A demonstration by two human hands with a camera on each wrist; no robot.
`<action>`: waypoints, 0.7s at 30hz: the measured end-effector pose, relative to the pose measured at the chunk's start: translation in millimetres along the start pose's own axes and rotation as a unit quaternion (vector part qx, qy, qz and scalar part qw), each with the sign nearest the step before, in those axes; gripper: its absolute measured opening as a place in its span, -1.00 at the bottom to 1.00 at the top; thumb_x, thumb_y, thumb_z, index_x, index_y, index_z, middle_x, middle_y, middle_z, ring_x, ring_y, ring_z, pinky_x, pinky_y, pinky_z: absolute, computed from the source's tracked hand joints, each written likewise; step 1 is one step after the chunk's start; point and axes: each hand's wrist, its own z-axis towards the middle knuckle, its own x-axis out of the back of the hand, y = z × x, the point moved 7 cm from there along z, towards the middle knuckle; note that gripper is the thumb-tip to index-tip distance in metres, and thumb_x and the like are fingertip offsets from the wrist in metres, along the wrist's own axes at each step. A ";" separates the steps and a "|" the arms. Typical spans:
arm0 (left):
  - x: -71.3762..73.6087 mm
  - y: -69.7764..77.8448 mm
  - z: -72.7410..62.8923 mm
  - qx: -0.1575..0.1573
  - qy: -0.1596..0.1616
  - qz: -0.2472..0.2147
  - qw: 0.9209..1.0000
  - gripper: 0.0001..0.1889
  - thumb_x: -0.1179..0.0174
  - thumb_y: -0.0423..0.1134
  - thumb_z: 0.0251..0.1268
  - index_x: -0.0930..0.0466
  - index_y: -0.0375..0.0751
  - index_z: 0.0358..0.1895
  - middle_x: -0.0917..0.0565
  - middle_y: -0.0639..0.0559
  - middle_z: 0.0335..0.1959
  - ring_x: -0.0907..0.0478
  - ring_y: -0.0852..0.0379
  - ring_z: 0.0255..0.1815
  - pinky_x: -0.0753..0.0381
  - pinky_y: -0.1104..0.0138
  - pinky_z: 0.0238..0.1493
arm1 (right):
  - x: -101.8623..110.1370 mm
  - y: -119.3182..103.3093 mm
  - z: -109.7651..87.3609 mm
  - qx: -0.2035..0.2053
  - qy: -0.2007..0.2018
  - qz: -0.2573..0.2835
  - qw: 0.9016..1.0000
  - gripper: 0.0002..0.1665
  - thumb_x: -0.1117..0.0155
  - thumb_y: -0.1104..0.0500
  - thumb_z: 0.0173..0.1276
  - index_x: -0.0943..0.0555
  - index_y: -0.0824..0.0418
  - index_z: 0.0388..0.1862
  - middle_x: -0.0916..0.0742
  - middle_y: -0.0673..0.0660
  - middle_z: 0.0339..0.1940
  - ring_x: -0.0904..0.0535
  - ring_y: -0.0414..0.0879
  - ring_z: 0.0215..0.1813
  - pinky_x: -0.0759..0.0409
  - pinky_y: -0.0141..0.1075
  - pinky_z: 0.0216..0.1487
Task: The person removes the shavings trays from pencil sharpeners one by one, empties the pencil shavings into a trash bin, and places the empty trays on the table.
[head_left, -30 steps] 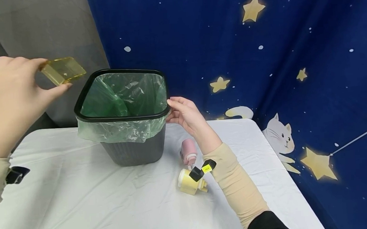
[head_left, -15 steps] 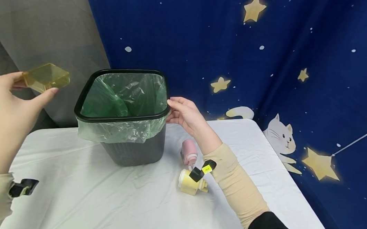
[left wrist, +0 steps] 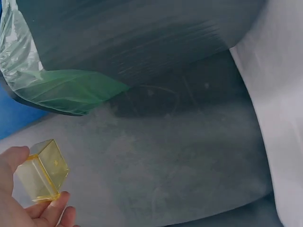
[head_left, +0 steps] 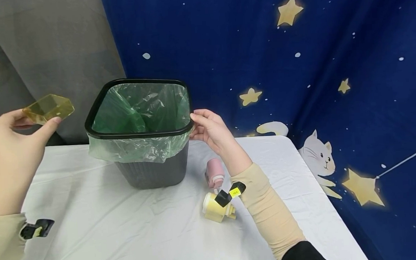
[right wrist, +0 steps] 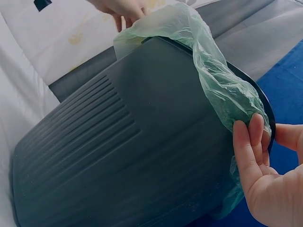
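Note:
My left hand [head_left: 16,144] pinches a small clear yellow plastic box [head_left: 49,108] between thumb and fingers, left of the trash can and above the table. The left wrist view shows the yellow box [left wrist: 43,171] close up, apart from the can. A dark grey trash can [head_left: 154,174] with a black rim stands on the table, lined with a green plastic bag [head_left: 138,148] folded over the rim. At the can's right edge my right hand [head_left: 211,133] pinches the rim and the bag; in the right wrist view its fingers [right wrist: 248,151] press on the bag's outside.
A pink bottle [head_left: 215,171] with a white neck lies on the white tablecloth [head_left: 128,232] right of the can. Near my right forearm lies a yellow pump bottle [head_left: 213,208]. A blue curtain [head_left: 207,39] with stars and a grey sofa-like surface [head_left: 58,43] are behind.
My left hand has moved left and then down with the yellow box, away from the trash can; the box has turned. My right hand stays at the rim.

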 end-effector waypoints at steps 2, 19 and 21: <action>-0.9 -5.2 -1.5 0.007 0.011 -0.009 1.000 -0.35 -0.34 0.05 0.10 -0.51 -0.24 0.22 -0.42 0.41 -0.35 -0.14 0.68 -0.37 -0.17 0.34 0.12 | 0.1 -0.2 -0.2 0.001 0.000 0.001 1.000 -0.78 -0.09 0.29 0.44 -0.41 0.33 0.02 -0.60 0.12 -0.53 -0.54 -0.14 -0.62 -0.64 -0.27 -0.41; -24.2 -52.2 -26.0 0.095 -0.047 -0.008 0.994 -0.29 -0.36 0.14 0.03 -0.52 -0.20 0.23 -0.52 0.37 -0.31 -0.27 0.50 -0.21 -0.18 0.30 0.21 | 0.3 0.2 -0.3 0.001 0.001 0.004 1.000 -0.77 -0.09 0.29 0.45 -0.41 0.32 0.03 -0.60 0.12 -0.53 -0.53 -0.13 -0.62 -0.64 -0.28 -0.43; -27.2 -56.8 -28.3 0.093 -0.053 -0.007 0.994 -0.28 -0.36 0.13 0.05 -0.50 -0.24 0.24 -0.62 0.16 -0.21 -0.27 0.44 -0.21 -0.13 0.22 0.27 | 0.3 0.4 -0.2 0.001 0.001 0.003 1.000 -0.76 -0.09 0.28 0.45 -0.41 0.33 0.04 -0.61 0.12 -0.53 -0.53 -0.13 -0.62 -0.64 -0.28 -0.43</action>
